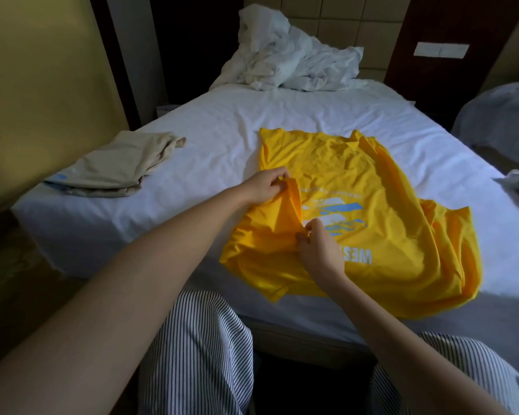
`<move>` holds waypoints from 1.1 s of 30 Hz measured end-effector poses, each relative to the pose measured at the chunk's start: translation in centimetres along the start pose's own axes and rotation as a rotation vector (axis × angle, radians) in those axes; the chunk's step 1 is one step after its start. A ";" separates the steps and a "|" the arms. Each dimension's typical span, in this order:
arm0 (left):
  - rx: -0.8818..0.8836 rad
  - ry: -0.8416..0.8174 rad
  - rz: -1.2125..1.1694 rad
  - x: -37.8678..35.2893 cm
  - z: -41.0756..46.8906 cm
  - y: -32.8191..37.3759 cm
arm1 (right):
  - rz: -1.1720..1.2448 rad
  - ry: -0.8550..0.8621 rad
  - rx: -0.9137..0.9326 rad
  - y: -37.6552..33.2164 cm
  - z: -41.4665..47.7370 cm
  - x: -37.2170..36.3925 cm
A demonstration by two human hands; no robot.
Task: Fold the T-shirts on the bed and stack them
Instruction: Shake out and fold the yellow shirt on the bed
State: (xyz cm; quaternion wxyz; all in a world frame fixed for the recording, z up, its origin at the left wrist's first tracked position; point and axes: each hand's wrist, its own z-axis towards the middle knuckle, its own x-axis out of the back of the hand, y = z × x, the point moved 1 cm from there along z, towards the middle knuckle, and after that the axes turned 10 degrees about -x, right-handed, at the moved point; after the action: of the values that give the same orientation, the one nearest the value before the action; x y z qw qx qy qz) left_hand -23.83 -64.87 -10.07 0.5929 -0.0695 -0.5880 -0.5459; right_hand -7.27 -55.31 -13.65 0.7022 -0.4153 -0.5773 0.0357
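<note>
Pinching yellow tee | L hand + R hand | print "WES…"

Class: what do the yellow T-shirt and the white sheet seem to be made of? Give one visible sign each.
Yellow T-shirt: soft knit, probably cotton or polyester, matt; it drapes in loose folds. White sheet: thin woven cloth, likely cotton, matt; fine creases.

A yellow T-shirt printed in white and light blue, a beige T-shirt, a white bed sheet and black-and-white striped trousers were seen.
</note>
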 end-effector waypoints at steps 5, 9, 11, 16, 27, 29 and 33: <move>0.081 -0.172 0.367 -0.8 -0.3 -1.6 | 0.005 0.004 -0.067 1.5 0.6 0.6; -0.063 -0.022 0.617 -0.7 -1.0 -0.4 | -0.150 0.126 0.046 2.1 1.0 0.9; -0.169 0.225 0.508 -0.6 -2.8 0.8 | -0.138 0.223 0.169 2.5 1.1 0.9; -0.293 0.239 0.549 -4.5 -9.0 0.1 | -0.051 0.223 0.369 0.4 3.4 0.8; -0.110 -0.015 0.633 -5.5 -10.7 0.6 | -0.447 -0.080 0.212 0.1 8.5 -0.1; -0.042 -0.086 0.616 -4.7 -10.3 1.3 | -0.436 -0.118 0.221 0.2 8.4 0.3; 0.018 -0.082 0.514 -3.5 -8.3 3.2 | -0.386 0.004 0.338 2.0 7.2 1.7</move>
State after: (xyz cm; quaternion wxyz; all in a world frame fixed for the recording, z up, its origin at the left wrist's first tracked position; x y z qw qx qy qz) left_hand -15.32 -67.62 -13.48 0.6885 -0.2334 -0.5792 -0.3689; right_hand -11.94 -49.19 -13.66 0.7566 -0.1741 -0.6302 -0.0040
